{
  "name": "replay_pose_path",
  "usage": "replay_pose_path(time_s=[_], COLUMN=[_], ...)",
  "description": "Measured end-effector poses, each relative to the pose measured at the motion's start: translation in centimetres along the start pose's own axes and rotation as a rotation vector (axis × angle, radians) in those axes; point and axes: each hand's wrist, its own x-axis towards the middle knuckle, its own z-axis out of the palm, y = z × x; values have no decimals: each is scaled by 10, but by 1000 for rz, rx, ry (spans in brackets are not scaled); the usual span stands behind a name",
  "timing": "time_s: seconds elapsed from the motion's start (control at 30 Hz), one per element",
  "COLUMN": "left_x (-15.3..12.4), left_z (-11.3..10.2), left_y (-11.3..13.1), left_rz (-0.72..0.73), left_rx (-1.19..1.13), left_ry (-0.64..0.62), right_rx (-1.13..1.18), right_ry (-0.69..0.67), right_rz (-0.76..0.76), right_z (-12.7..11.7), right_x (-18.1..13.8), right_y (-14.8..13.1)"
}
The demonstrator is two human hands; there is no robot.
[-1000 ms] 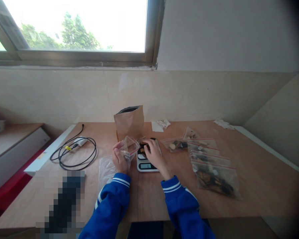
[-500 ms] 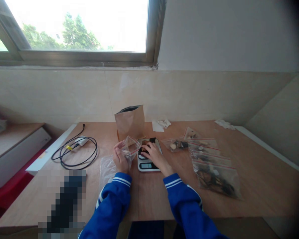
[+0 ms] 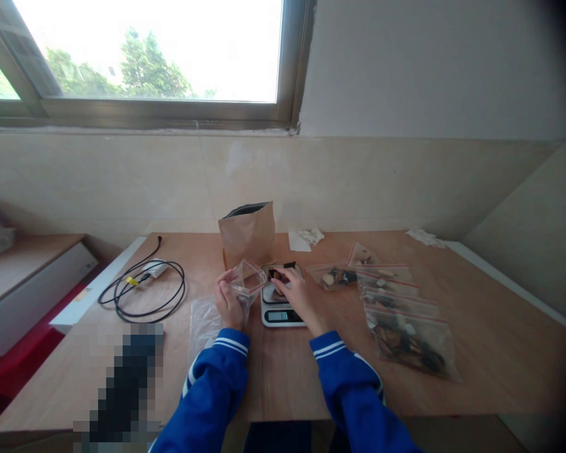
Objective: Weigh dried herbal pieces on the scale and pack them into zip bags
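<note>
My left hand grips a small clear zip bag and holds its mouth open toward the right. A small white kitchen scale sits in front of me with several dark and light pieces on its platform. My right hand rests over the scale, its fingers pinched together on the pieces. Both sleeves are blue with white stripes.
A brown paper bag stands open behind the scale. Several filled zip bags lie to the right. An empty clear bag lies at left, a coiled black cable farther left. Crumpled paper is near the wall.
My right hand has drawn back a little on the scale and its fingers have closed into a pinch on the pieces. The left hand still holds the bag open.
</note>
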Motion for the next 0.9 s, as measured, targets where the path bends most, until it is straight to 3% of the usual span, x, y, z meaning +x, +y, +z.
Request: replay_pose_path(time_s=[0.17, 0.33, 0.43, 0.63, 0.9], left_x=[-1, -1, -1, -1, -1], left_z=[1, 1, 1, 0, -1], left_y=[1, 0, 0, 0, -3], left_rz=[-7, -5, 2, 11, 1], left_rx=[8, -5, 18, 15, -4], left_ry=[-4, -15, -6, -16, -19], right_rx=[240, 467, 515, 412, 86], right_ry=[153, 26, -83, -98, -130], right_rz=[82, 102, 130, 91, -95], right_z=[0, 3, 7, 14, 4], right_x=[14, 30, 32, 26, 22], right_y=[-25, -63, -70, -60, -56])
